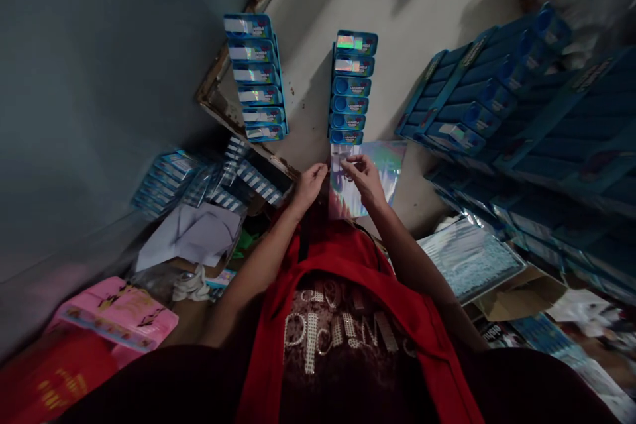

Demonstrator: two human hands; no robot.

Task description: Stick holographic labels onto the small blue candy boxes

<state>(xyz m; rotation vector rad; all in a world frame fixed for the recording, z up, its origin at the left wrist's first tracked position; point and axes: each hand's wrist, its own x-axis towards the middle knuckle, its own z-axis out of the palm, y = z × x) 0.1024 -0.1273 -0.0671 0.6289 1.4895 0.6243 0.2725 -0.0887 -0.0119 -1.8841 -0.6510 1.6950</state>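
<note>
At near edge of tabletop (308,79), iridescent sheet (388,169) lay under right hand (366,180), fingers bent; couldn't tell if pinching anything. Left hand (311,185), fingers curled narrow, sat just beside sheet's left edge; hold unclear.

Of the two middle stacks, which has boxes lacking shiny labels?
The right stack, nearest the sheet: only two boxes have labels; all in the left stack do.
</note>
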